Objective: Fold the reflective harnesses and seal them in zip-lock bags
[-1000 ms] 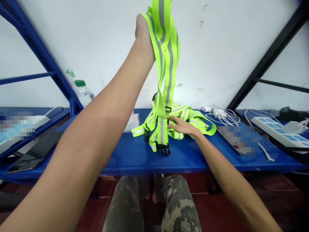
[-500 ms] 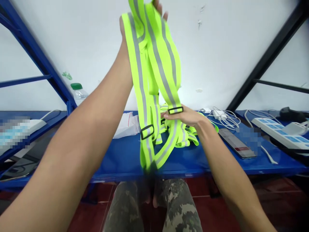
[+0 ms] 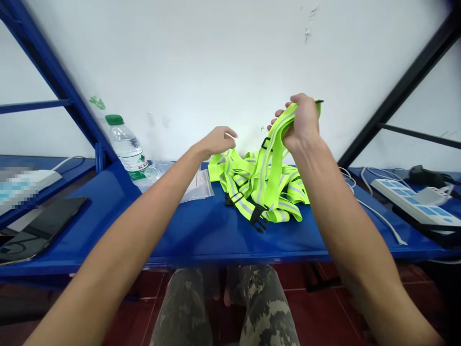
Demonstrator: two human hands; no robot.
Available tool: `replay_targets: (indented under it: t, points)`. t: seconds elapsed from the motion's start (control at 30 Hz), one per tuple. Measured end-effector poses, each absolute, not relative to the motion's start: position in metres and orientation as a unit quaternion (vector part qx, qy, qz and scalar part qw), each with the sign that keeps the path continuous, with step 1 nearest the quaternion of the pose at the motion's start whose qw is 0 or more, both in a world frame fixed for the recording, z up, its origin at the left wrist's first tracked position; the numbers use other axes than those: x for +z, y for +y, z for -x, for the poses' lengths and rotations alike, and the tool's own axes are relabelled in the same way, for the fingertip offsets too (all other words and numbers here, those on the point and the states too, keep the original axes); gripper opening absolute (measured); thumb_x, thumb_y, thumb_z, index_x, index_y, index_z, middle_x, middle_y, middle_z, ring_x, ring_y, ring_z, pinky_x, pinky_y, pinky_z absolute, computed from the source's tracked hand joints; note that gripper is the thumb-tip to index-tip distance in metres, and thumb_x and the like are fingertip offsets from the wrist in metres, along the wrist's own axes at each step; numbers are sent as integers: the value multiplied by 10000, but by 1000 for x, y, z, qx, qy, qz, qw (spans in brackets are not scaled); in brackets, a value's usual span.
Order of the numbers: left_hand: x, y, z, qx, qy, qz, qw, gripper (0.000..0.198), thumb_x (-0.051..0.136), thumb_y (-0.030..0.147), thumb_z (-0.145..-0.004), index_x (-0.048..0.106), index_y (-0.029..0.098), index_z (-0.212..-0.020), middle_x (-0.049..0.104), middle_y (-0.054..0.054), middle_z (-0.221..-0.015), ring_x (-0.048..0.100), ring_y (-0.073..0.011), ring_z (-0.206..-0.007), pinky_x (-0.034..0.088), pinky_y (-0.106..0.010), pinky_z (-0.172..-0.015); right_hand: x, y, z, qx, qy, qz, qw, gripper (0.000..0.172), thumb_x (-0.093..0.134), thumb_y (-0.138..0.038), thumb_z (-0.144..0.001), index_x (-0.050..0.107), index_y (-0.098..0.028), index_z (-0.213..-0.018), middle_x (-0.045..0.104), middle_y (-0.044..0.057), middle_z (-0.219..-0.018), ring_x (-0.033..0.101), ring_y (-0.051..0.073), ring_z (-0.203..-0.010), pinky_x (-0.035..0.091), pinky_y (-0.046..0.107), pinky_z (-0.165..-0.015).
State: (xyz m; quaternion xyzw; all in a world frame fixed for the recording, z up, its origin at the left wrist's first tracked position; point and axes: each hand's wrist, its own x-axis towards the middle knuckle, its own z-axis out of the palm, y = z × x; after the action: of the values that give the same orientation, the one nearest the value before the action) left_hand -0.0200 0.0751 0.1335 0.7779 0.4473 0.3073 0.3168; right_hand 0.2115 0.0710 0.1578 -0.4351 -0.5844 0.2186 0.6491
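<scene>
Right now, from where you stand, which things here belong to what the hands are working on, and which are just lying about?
Part of the work: neon-yellow reflective strap in the right hand; pile of matching straps; black plastic buckle; left hand, open above them.

Lying about: water bottle; clear plastic bag; power strip; black phone or tablet.

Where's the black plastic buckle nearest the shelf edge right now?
In the head view, the black plastic buckle lies on the blue metal shelf at the front of the heap of reflective vest straps, below and left of the right hand.
</scene>
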Motion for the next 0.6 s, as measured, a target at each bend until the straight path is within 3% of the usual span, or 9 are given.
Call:
replay_targets:
  t: [0.1, 0.2, 0.27, 0.37, 0.43, 0.6]
  points:
    - [115, 28, 18, 159, 303, -850, 400, 341, 708, 347, -734, 652, 148, -1005, 706, -120, -1067, 667, -240, -989, 523, -383, -891, 141, 67, -194, 248, -581, 476, 612, 437, 508, -633, -884, 581, -202, -888, 627, 68, -746, 630, 193, -690, 546, 345, -623]
    - [83, 3, 11, 1, 278, -907, 316, 709, 820, 489, -596, 615, 175, -1198, 637, -105, -1284, 611, -250, -1112, 474, -336, -953, 120, 54, -180, 325, -608, 513, 511, 544, 583, -721, -811, 619, -179, -848, 678, 117, -782, 661, 224, -743, 558, 369, -684]
    - [64, 1, 8, -51, 285, -918, 271, 861, 835, 513, -560, 555, 181, -1304, 640, -93, -1268, 630, -238, -1019, 483, -306, -860, 108, 47, -181, 352, -632, 516, 460, 613, 560, -778, -787, 648, -172, -800, 701, 140, -795, 681, 242, -807, 560, 382, -750]
    - [50, 6, 9, -50, 281, -931, 226, 709, 773, 476, -659, 585, 173, -1272, 686, -69, -1109, 635, -204, -843, 452, -274, -709, 94, 41, -195, 317, -633, 529, 468, 619, 541, -750, -824, 686, -151, -768, 724, 150, -823, 693, 225, -846, 551, 365, -783]
    - [50, 8, 13, -40, 287, -931, 220, 621, 738, 454, -702, 607, 164, -1236, 696, -68, -1060, 634, -198, -826, 434, -260, -680, 87, 37, -205, 290, -622, 548, 478, 544, 611, -662, -834, 697, -134, -733, 726, 140, -798, 688, 191, -753, 546, 327, -709]
    - [51, 4, 20, -80, 288, -913, 278, 721, 820, 534, -580, 665, 184, -1191, 712, -61, -1075, 643, -210, -860, 442, -258, -697, 73, 20, -222, 284, -620, 573, 454, 411, 744, -519, -770, 683, -154, -591, 682, 83, -595, 614, 148, -530, 512, 278, -529]
